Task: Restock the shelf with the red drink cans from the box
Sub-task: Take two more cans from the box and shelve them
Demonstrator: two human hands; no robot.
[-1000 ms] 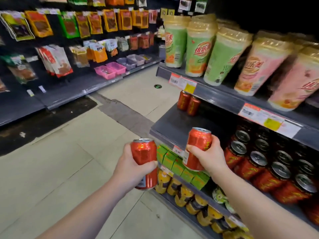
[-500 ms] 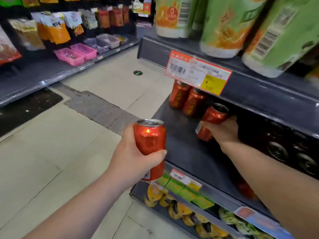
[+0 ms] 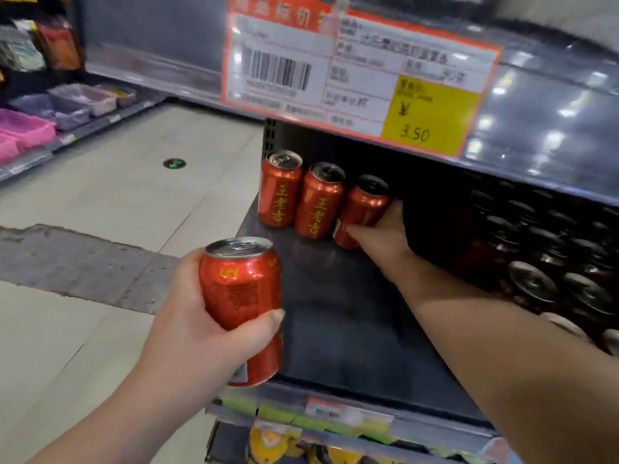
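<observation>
Red drink can (image 3: 366,204), moved deeper onto the dark shelf (image 3: 351,329) since earlier, is gripped by the right hand (image 3: 385,231) close beside two standing cans (image 3: 320,200), evidently to extend their row; a second can (image 3: 243,296) is held upright, ready, in the left hand (image 3: 187,329) at the shelf front.

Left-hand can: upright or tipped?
Upright: the left hand grips the can with its silver top end up and its sides near vertical.

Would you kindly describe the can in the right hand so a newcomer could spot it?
Find the orange price tag. Beneath it, three red cans stand in a row on the dark shelf. It is the rightmost can, the only one the right hand grips.
</observation>
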